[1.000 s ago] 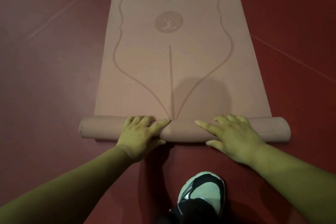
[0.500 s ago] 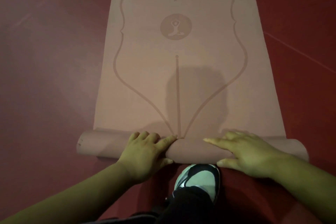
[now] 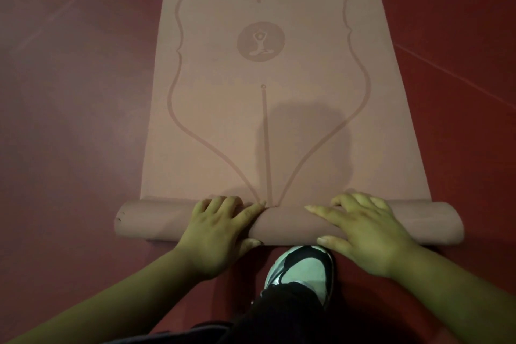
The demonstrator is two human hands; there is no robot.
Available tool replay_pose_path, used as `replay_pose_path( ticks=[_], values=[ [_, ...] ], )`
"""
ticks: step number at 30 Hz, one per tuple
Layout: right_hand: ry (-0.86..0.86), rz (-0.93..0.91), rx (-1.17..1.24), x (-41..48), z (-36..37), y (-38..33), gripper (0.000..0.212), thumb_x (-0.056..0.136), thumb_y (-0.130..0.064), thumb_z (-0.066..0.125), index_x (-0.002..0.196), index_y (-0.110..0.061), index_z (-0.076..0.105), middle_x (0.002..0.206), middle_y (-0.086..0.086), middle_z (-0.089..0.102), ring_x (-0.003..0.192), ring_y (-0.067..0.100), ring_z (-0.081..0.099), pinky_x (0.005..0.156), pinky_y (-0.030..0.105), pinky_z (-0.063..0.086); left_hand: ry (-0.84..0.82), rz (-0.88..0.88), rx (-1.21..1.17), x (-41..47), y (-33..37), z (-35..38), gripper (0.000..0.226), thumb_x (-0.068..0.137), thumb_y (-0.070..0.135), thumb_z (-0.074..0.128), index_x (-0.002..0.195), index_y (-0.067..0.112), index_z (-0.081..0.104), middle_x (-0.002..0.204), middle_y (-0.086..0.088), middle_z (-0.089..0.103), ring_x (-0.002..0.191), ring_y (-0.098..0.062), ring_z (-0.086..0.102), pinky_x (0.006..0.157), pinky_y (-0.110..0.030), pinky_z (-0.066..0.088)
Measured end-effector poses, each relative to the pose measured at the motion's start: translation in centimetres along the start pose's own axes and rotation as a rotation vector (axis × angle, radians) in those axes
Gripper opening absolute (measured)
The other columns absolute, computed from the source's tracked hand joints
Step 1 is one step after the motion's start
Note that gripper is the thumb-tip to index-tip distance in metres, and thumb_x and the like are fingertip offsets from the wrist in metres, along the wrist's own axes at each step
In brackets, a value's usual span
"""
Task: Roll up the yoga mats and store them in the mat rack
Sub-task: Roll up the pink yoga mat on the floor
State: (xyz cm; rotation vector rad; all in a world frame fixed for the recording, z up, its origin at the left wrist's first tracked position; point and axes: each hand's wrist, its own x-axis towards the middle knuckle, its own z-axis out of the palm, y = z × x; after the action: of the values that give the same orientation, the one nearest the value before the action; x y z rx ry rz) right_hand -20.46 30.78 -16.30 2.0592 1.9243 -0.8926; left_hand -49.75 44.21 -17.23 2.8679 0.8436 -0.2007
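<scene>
The yoga mat lay flat on the dark red floor, running away from the person, its far end out of sight. Its near end was wound into a roll lying crosswise, and the roll's two ends stuck out a little past the mat's long edges. The left end showed a slightly uneven, nicked rim.

The left hand gripped the roll just left of the printed centre line, fingers bent over the far side and thumb tucked against the near side. The right hand lay on top further right, fingers spread apart and pressing, the first one straight along the roll, the thumb at the near edge.

A white and black shoe stood with its toe touching the roll's near side, between the two hands. Bare floor stretched wide on both sides of the mat, and ahead of the roll the flat stretch with its round emblem lay smooth.
</scene>
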Motion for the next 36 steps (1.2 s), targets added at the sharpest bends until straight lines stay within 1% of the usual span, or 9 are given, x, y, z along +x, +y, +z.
replay_pose_path(
  ticks=[3,6,9,13,17,23,26,32,36],
  values=[
    [-0.049,-0.019,0.046,0.6,-0.9,0.4,0.073,0.078,-0.085,0.013,0.148,-0.067,0.009,0.131,-0.019,0.041,0.131,0.008,0.037,0.111,0.036,0.024,0.042,0.003,0.030,-0.9,0.0,0.1,0.077,0.087,0.073,0.056,0.152,0.034,0.044,0.121,-0.008,0.059,0.105,-0.034,0.057,0.089,-0.050,0.045],
    [-0.100,-0.028,0.099,1.2,-1.6,0.7,0.067,0.087,-0.081,0.030,0.149,-0.066,0.009,0.129,-0.018,0.039,0.130,0.007,0.035,0.112,0.036,0.025,0.034,0.015,0.059,-1.1,-0.3,0.3,0.080,0.082,0.068,0.064,0.152,0.035,0.043,0.124,-0.007,0.061,0.107,-0.034,0.058,0.090,-0.051,0.046],
    [-0.053,-0.016,0.009,0.7,-1.3,0.4,0.069,0.087,-0.081,0.020,0.151,-0.063,0.001,0.147,-0.007,0.032,0.139,0.017,0.031,0.116,0.040,0.024,0.004,0.029,0.040,-0.1,-1.0,0.2,0.074,0.085,0.070,0.058,0.150,0.037,0.043,0.118,0.002,0.062,0.100,-0.029,0.059,0.084,-0.045,0.047],
    [0.144,0.049,-0.054,-0.6,0.2,-1.1,0.066,0.085,-0.069,0.035,0.148,-0.050,0.038,0.126,0.010,0.061,0.111,0.033,0.058,0.094,0.051,0.048,-0.052,0.025,-0.007,0.9,-1.9,-0.2,0.072,0.087,0.076,0.046,0.149,0.041,0.041,0.114,0.008,0.061,0.094,-0.025,0.059,0.080,-0.042,0.048],
    [0.147,0.070,-0.047,-0.4,0.6,-1.2,0.063,0.084,-0.067,0.038,0.143,-0.047,0.048,0.120,0.007,0.063,0.108,0.032,0.059,0.090,0.050,0.048,-0.084,0.019,-0.027,1.1,-2.2,-0.3,0.073,0.087,0.079,0.042,0.150,0.042,0.041,0.115,0.008,0.059,0.094,-0.025,0.059,0.081,-0.043,0.049],
    [0.028,0.045,-0.073,0.8,-1.2,-0.1,0.070,0.084,-0.080,0.017,0.151,-0.060,0.012,0.139,-0.009,0.045,0.132,0.018,0.041,0.110,0.039,0.030,0.035,0.000,-0.001,0.6,-1.7,-0.6,0.074,0.090,0.075,0.047,0.152,0.034,0.044,0.122,-0.005,0.059,0.106,-0.033,0.057,0.090,-0.049,0.045],
    [-0.032,0.009,-0.027,1.9,-2.3,0.5,0.069,0.090,-0.079,0.032,0.152,-0.060,0.006,0.136,-0.013,0.039,0.132,0.014,0.036,0.112,0.036,0.025,0.066,-0.059,0.048,-0.4,-1.3,0.2,0.076,0.086,0.072,0.056,0.151,0.033,0.047,0.126,-0.010,0.060,0.113,-0.038,0.056,0.100,-0.056,0.041],
    [0.235,0.026,-0.055,0.6,-0.5,-0.2,0.065,0.086,-0.069,0.039,0.147,-0.047,0.041,0.121,0.006,0.059,0.109,0.029,0.059,0.094,0.045,0.043,0.039,-0.060,0.013,0.8,-2.1,0.0,0.070,0.089,0.074,0.047,0.146,0.034,0.051,0.119,-0.002,0.063,0.104,-0.034,0.059,0.089,-0.048,0.046],
    [0.349,0.060,-0.079,-0.1,1.5,-1.5,0.066,0.084,-0.064,0.044,0.147,-0.042,0.046,0.128,0.013,0.061,0.117,0.035,0.058,0.106,0.050,0.035,-0.012,-0.078,-0.026,1.4,-2.8,-0.1,0.072,0.088,0.079,0.042,0.147,0.039,0.048,0.116,0.004,0.061,0.100,-0.029,0.058,0.087,-0.043,0.045]
  ],
)
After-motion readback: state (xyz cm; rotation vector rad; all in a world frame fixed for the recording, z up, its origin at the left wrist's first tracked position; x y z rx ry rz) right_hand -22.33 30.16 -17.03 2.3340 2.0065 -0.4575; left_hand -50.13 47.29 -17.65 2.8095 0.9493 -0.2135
